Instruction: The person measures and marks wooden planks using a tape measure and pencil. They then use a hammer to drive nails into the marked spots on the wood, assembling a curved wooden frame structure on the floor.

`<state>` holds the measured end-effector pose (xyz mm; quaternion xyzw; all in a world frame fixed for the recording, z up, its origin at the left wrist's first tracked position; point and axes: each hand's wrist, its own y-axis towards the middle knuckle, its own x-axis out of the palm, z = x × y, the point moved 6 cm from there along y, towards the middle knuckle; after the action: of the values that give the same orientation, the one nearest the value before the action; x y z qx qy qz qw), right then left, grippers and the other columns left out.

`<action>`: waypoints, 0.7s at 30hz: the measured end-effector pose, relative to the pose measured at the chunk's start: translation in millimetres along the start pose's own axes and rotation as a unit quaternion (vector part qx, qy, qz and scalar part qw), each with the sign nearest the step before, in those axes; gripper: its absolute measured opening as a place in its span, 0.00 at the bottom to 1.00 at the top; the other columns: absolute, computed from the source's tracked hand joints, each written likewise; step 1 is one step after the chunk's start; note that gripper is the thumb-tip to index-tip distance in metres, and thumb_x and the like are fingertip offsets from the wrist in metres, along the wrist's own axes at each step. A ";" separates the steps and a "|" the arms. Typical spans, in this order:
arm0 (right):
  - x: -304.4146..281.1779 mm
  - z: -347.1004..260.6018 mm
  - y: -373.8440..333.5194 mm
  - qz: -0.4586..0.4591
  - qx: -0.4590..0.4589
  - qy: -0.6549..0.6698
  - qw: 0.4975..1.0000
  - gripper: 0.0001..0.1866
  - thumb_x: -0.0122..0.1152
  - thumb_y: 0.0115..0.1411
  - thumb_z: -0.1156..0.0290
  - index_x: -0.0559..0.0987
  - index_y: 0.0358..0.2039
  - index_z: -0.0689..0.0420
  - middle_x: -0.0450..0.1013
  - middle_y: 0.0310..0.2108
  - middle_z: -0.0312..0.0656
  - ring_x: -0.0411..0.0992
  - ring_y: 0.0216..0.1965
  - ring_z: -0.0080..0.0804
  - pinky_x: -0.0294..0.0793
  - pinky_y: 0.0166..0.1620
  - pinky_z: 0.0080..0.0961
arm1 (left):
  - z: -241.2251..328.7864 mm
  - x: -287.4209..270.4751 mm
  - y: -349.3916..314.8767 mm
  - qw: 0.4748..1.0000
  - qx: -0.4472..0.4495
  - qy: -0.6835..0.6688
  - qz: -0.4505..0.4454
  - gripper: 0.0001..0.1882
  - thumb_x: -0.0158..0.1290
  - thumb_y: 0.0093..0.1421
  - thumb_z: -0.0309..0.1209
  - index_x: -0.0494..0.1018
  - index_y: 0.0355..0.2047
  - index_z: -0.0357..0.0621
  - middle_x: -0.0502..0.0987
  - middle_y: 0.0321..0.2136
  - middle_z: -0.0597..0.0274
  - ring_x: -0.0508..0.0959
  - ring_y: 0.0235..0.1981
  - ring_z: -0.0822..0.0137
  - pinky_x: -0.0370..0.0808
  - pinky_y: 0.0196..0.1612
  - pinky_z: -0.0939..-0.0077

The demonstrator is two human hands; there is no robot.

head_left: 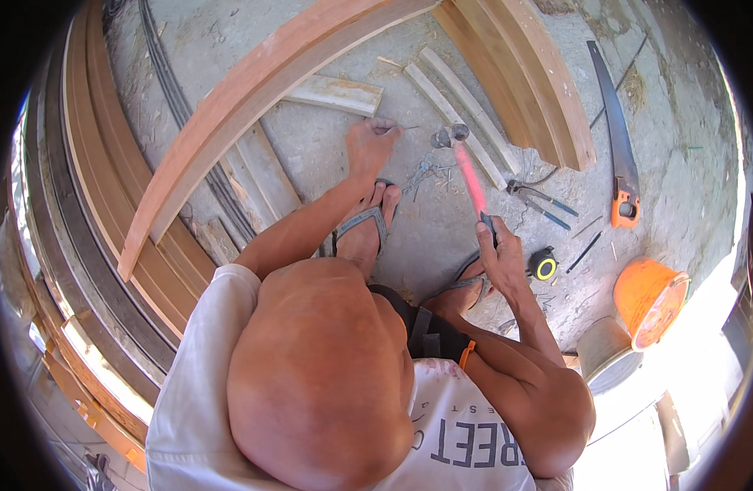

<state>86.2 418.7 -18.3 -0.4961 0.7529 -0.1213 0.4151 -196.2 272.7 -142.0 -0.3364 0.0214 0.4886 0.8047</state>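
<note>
Nail (411,127) lies on the concrete, pinched at one end by the left hand (370,145). Just right of those fingertips, the hammer (468,176), gripped by the clenched right hand (501,256), hovers; a stray blow could strike fingers.

We saw a rough concrete floor (327,155) carrying everything. Long curved timber boards (253,90) lay across it on the left, more boards (532,74) upper right, short offcuts (335,94) and thin slats (454,106) between. A handsaw (615,131) with an orange handle lay at right, pliers (536,199) near centre, a yellow tape measure (544,266) just below them, loose nails (425,173) by the feet, an orange bucket (648,299) tipped at lower right.
</note>
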 end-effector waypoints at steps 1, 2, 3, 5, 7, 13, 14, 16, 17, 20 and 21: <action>4.3 0.2 1.9 -0.003 0.002 0.002 1.000 0.19 0.54 0.78 0.56 0.78 0.49 0.62 0.66 0.19 0.43 0.63 0.23 0.27 0.65 0.29 0.36 | -1.4 0.3 -1.4 1.000 0.004 -0.001 -0.002 0.12 0.70 0.60 0.33 0.88 0.38 0.35 0.87 0.26 0.55 0.84 0.20 0.67 0.80 0.25 0.72; 7.2 -1.1 4.5 -0.003 -0.001 -0.003 1.000 0.19 0.54 0.78 0.56 0.78 0.49 0.62 0.66 0.19 0.44 0.63 0.22 0.28 0.65 0.28 0.36 | -2.5 0.5 -2.6 1.000 0.009 -0.002 -0.003 0.12 0.70 0.60 0.32 0.88 0.39 0.35 0.87 0.26 0.55 0.83 0.20 0.67 0.80 0.26 0.71; 9.8 -2.7 7.7 -0.003 -0.005 -0.008 1.000 0.19 0.55 0.78 0.56 0.78 0.48 0.62 0.66 0.18 0.45 0.64 0.21 0.30 0.65 0.28 0.37 | -3.6 0.3 -3.2 1.000 0.012 0.002 -0.004 0.13 0.69 0.61 0.32 0.87 0.39 0.34 0.87 0.27 0.55 0.83 0.21 0.69 0.79 0.25 0.73; 14.8 -4.5 14.2 0.000 -0.015 -0.020 1.000 0.18 0.55 0.77 0.56 0.78 0.48 0.61 0.67 0.17 0.47 0.66 0.19 0.34 0.66 0.27 0.38 | -3.8 -1.2 -4.2 1.000 0.017 0.008 -0.005 0.14 0.69 0.62 0.32 0.86 0.41 0.32 0.87 0.28 0.56 0.82 0.22 0.73 0.78 0.25 0.75; 17.4 -6.1 17.4 0.012 -0.025 -0.035 0.999 0.18 0.56 0.77 0.56 0.78 0.48 0.61 0.68 0.16 0.49 0.69 0.17 0.39 0.67 0.27 0.40 | -1.5 1.8 -4.4 1.000 0.019 0.010 -0.015 0.14 0.69 0.61 0.32 0.86 0.41 0.32 0.87 0.29 0.56 0.82 0.23 0.72 0.79 0.26 0.75; 23.2 -12.1 32.0 0.028 -0.069 -0.079 0.994 0.16 0.56 0.77 0.58 0.78 0.49 0.60 0.73 0.18 0.56 0.78 0.22 0.59 0.72 0.28 0.48 | -4.7 1.5 -5.0 1.000 0.025 0.008 0.001 0.14 0.69 0.61 0.32 0.87 0.42 0.34 0.88 0.31 0.56 0.83 0.25 0.71 0.82 0.29 0.75; 23.7 -12.7 34.4 0.026 -0.064 -0.082 0.994 0.16 0.57 0.76 0.58 0.78 0.50 0.60 0.74 0.19 0.58 0.78 0.23 0.61 0.73 0.29 0.50 | -5.1 1.4 -5.7 1.000 0.016 -0.002 0.002 0.14 0.69 0.61 0.32 0.87 0.42 0.34 0.88 0.31 0.56 0.84 0.25 0.71 0.82 0.29 0.75; 23.7 -15.7 37.4 0.020 -0.054 -0.090 0.994 0.17 0.59 0.74 0.59 0.77 0.50 0.60 0.76 0.21 0.61 0.79 0.26 0.66 0.75 0.30 0.55 | -8.1 2.3 -6.1 1.000 0.013 -0.021 0.005 0.14 0.69 0.61 0.31 0.86 0.42 0.33 0.88 0.31 0.56 0.84 0.26 0.71 0.83 0.30 0.76; 23.5 -19.0 37.8 0.023 -0.064 -0.104 0.992 0.16 0.59 0.74 0.59 0.76 0.50 0.60 0.76 0.21 0.61 0.79 0.26 0.66 0.75 0.31 0.55 | -10.0 1.1 -6.6 0.999 0.012 -0.031 0.007 0.14 0.69 0.61 0.31 0.86 0.43 0.33 0.88 0.31 0.55 0.84 0.26 0.71 0.83 0.30 0.76; 21.1 -24.3 36.6 0.035 -0.075 -0.149 0.985 0.16 0.58 0.75 0.58 0.75 0.51 0.59 0.77 0.21 0.61 0.79 0.27 0.67 0.76 0.31 0.57 | 1.8 3.4 -7.7 0.999 0.025 0.009 -0.017 0.15 0.69 0.61 0.31 0.86 0.43 0.31 0.88 0.32 0.54 0.84 0.26 0.71 0.83 0.31 0.75; 22.5 -25.3 39.1 0.031 -0.080 -0.164 0.983 0.16 0.58 0.76 0.58 0.75 0.51 0.58 0.77 0.21 0.61 0.79 0.27 0.67 0.75 0.31 0.57 | 0.2 2.6 -7.8 1.000 0.027 0.001 -0.008 0.14 0.69 0.60 0.31 0.86 0.42 0.33 0.88 0.30 0.54 0.84 0.25 0.70 0.82 0.30 0.74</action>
<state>38.4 412.5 -37.1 -0.5173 0.6967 0.0352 0.4957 -188.7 272.5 -138.7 -0.3155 0.0331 0.4810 0.8173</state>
